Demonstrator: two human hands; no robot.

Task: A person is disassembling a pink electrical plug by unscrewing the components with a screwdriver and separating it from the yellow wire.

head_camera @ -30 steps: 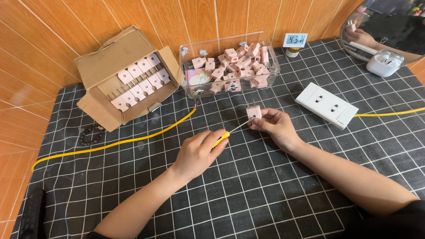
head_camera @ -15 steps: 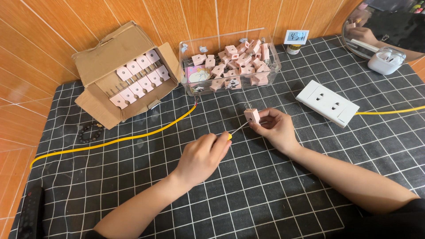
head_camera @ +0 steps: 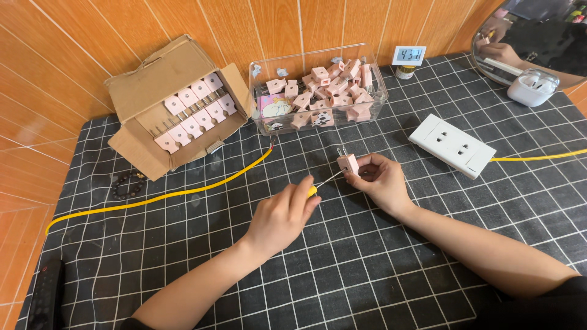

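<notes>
The right hand (head_camera: 382,178) fingers clamp a small pink plug (head_camera: 348,162), its two metal prongs pointing up. The left hand (head_camera: 282,214) fingers close around a yellow-handled screwdriver (head_camera: 324,182), its tip at the plug's side.

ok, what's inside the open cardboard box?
The cardboard box holds two rows of pink plugs lying flat, metal prongs showing between the rows. Whatever lies beneath them, and the corner under the raised flap, is hidden.
</notes>
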